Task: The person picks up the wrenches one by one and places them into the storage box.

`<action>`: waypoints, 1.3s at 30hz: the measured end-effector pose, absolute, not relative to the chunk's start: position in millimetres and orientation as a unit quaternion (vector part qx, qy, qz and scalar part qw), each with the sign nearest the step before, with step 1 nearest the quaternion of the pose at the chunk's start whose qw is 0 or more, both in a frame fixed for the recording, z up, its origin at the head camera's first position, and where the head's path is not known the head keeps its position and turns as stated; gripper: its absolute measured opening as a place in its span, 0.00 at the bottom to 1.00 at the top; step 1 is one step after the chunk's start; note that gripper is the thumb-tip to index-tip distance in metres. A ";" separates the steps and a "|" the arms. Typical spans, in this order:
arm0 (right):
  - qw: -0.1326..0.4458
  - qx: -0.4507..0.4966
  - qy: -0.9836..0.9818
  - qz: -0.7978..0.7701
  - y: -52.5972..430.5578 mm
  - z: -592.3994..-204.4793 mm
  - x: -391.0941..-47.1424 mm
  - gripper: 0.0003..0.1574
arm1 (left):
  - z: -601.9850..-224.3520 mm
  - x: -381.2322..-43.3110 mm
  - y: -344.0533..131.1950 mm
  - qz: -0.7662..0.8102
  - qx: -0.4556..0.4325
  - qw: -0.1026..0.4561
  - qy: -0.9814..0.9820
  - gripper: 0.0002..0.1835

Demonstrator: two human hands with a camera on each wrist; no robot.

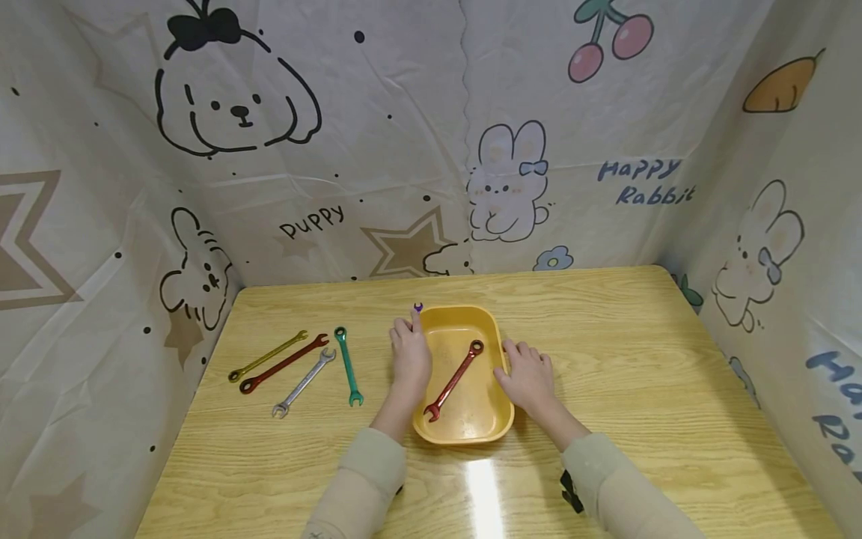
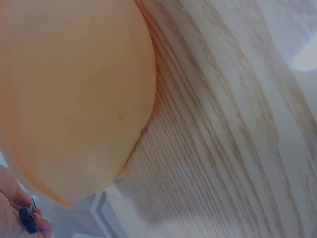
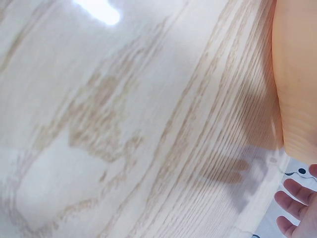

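My left hand [image 1: 412, 355] is at the left rim of a yellow plastic bin [image 1: 466, 430]. It grips a small purple-blue wrench [image 2: 28, 219], whose open end pokes out past the fingers in the head view; the rest is hidden in the hand. Inside the bin lies a red wrench [image 1: 454, 380], slanted, ring end toward the back. My right hand [image 1: 530, 376] is at the bin's right side, thumb over the rim. In the right wrist view its fingers [image 3: 292, 207] are spread and loosely bent, with nothing between them.
Left of the bin, a yellow wrench [image 1: 269, 355], a dark red wrench [image 1: 286, 363], a silver wrench [image 1: 304, 382] and a green wrench [image 1: 347, 367] lie on the wooden table [image 1: 619, 344]. A printed cloth [image 1: 404, 150] hangs behind and at both sides.
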State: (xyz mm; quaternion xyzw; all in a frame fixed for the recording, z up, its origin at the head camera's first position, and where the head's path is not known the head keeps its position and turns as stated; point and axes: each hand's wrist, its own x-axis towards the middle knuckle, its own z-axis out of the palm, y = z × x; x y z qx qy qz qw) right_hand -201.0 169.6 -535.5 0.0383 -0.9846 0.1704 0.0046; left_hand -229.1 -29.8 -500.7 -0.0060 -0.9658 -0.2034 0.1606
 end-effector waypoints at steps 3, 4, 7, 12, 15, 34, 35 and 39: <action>0.004 0.038 -0.984 0.172 169.5 -535.5 -201.2 0.31 | -500.7 -228.7 -25.5 -0.201 -0.014 0.172 -0.964 0.29; 0.003 0.037 -0.984 0.173 169.5 -535.4 -201.2 0.31 | -500.9 -228.7 -24.2 -0.195 -0.017 0.173 -0.965 0.29; 0.003 0.037 -0.984 0.172 169.8 -535.4 -201.6 0.31 | -502.2 -228.8 -20.2 -0.182 -0.028 0.176 -0.967 0.28; 0.002 0.037 -0.985 0.171 170.0 -535.4 -202.2 0.32 | -507.5 -229.8 -14.0 -0.178 -0.037 0.171 -0.968 0.29; 0.002 0.036 -0.984 0.174 169.9 -535.5 -202.0 0.32 | -510.7 -230.3 -10.7 -0.171 -0.038 0.167 -0.970 0.28; 0.011 0.040 -0.983 0.178 169.9 -536.9 -202.1 0.30 | -529.8 -232.5 2.5 -0.115 -0.043 0.180 -0.976 0.21; 0.011 0.039 -0.983 0.177 169.9 -536.9 -202.0 0.30 | -530.2 -232.7 2.7 -0.112 -0.042 0.180 -0.976 0.20; 0.010 0.038 -0.984 0.173 169.6 -536.8 -201.8 0.31 | -533.1 -234.0 3.4 -0.090 -0.036 0.174 -0.980 0.20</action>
